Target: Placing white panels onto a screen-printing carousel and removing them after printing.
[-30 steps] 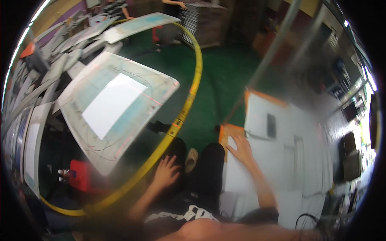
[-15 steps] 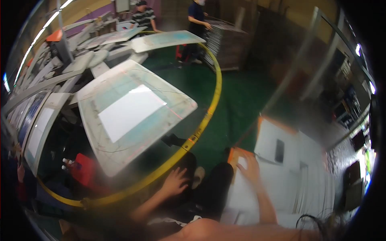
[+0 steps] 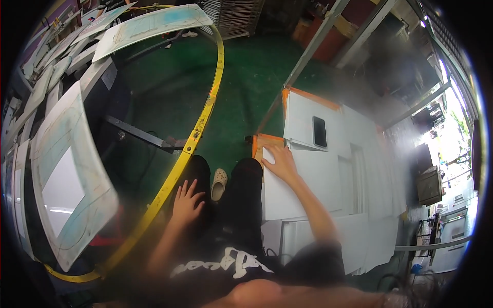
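My left hand (image 3: pixel 186 203) rests over my dark-trousered left thigh, fingers spread and holding nothing, just inside a curved yellow rail (image 3: pixel 205 113). My right hand (image 3: pixel 277 161) lies on the near left corner of stacked white sheets (image 3: pixel 313 185), by an orange-edged board (image 3: pixel 269 139); its fingers are apart and slightly bent. A dark phone (image 3: pixel 319 131) lies on the upper sheets. At the left, a pale, blue-stained board (image 3: pixel 97 195) with a white rectangle (image 3: pixel 64 179) on it hangs tilted outside the rail. A beige clog (image 3: pixel 218 184) shows between my knees.
More flat boards (image 3: pixel 154 28) crowd the upper left on metal arms (image 3: pixel 133 128), with part of a person (image 3: pixel 105 4) behind. A slatted rack (image 3: pixel 233 18) stands at the back. Metal posts (image 3: pixel 316 46) rise beyond the sheets; dark equipment (image 3: pixel 429 187) is at the right.
The board with the white rectangle has swung leftward from near the middle, uncovering a metal arm. The view has shifted; both my hands stay in about the same places on thigh and sheets.
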Motion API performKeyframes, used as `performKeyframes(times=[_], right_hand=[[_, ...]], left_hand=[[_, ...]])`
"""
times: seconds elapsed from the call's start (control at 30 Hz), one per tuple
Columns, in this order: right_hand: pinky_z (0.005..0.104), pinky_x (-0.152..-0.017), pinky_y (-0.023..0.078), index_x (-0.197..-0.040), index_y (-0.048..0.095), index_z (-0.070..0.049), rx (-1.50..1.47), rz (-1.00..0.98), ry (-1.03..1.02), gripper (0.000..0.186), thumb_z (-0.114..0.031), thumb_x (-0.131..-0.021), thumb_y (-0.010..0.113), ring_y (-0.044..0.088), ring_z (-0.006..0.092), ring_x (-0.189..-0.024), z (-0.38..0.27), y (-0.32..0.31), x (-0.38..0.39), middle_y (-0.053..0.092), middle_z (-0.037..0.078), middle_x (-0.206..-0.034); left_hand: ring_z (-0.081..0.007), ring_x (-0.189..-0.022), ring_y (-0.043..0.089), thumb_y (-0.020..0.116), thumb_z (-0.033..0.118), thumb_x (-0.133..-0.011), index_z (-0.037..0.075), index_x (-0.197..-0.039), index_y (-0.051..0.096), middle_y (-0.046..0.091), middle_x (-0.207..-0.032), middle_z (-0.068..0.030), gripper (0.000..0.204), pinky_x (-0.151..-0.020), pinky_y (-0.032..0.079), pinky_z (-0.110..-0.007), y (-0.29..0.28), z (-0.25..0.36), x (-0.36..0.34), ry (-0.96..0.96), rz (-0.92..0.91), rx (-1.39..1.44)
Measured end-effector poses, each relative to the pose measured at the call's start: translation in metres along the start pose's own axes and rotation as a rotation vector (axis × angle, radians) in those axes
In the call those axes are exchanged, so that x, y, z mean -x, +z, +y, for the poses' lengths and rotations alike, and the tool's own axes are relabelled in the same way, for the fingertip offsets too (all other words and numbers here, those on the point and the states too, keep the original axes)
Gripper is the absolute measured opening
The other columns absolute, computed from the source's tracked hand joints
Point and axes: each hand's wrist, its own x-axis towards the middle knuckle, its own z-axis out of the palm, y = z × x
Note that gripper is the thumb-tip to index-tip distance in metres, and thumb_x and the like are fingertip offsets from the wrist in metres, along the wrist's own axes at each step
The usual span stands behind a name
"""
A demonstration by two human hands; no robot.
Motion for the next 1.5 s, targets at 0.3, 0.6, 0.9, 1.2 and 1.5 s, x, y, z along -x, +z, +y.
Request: performKeyframes(times=[0.3,0.6,0.9,1.2,1.5], right_hand=[[0.0481,-0.104,0.032,-0.120,0.057,-0.010,-0.077,-0.012,0.064,0.054,-0.045,-0.079,0.068,0.050,0.0304,-0.112,0.025,-0.002,-0.001,0.058,0.011,-0.117],[0.0549,-0.110,0.017,-0.119,0.057,-0.014,-0.085,0.128,0.143,0.049,-0.044,-0.081,0.066,0.047,0.0257,-0.119,0.011,0.013,-0.002,0.057,0.005,-0.117],[0.0531,-0.111,0.018,-0.113,0.060,-0.012,-0.122,0.153,0.146,0.044,-0.040,-0.081,0.067,0.048,0.0256,-0.117,0.013,0.018,-0.002,0.058,0.005,-0.115],[0.0525,-0.109,0.023,-0.109,0.062,-0.009,-0.166,0.207,0.116,0.035,-0.026,-0.078,0.069,0.052,0.0274,-0.112,0.014,0.017,0.000,0.060,0.008,-0.111],[0.0484,-0.110,0.024,-0.108,0.061,-0.008,-0.201,0.272,0.113,0.035,-0.023,-0.078,0.069,0.052,0.0278,-0.111,0.016,0.018,0.000,0.059,0.008,-0.109]], left_hand=[[-0.0340,-0.140,0.020,0.060,0.031,-0.084,0.021,-0.115,0.064,0.028,-0.151,-0.0076,0.033,-0.113,0.018,-0.047,-0.002,0.002,-0.002,0.005,-0.012,0.003],[-0.0345,-0.140,0.020,0.061,0.031,-0.083,0.021,-0.114,0.064,0.027,-0.151,-0.0072,0.033,-0.113,0.018,-0.048,-0.001,-0.001,-0.003,0.007,-0.014,0.016],[-0.0336,-0.141,0.019,0.060,0.031,-0.084,0.021,-0.115,0.063,0.027,-0.151,-0.0069,0.033,-0.113,0.018,-0.047,-0.005,0.000,-0.002,-0.003,-0.020,0.023],[-0.0337,-0.140,0.020,0.063,0.029,-0.083,0.018,-0.113,0.064,0.028,-0.151,-0.0061,0.032,-0.113,0.018,-0.048,-0.003,-0.001,-0.001,0.013,0.004,0.045],[-0.0354,-0.139,0.022,0.061,0.027,-0.083,0.016,-0.116,0.063,0.030,-0.150,-0.0088,0.034,-0.113,0.019,-0.048,-0.006,0.000,-0.006,0.011,-0.020,0.060]])
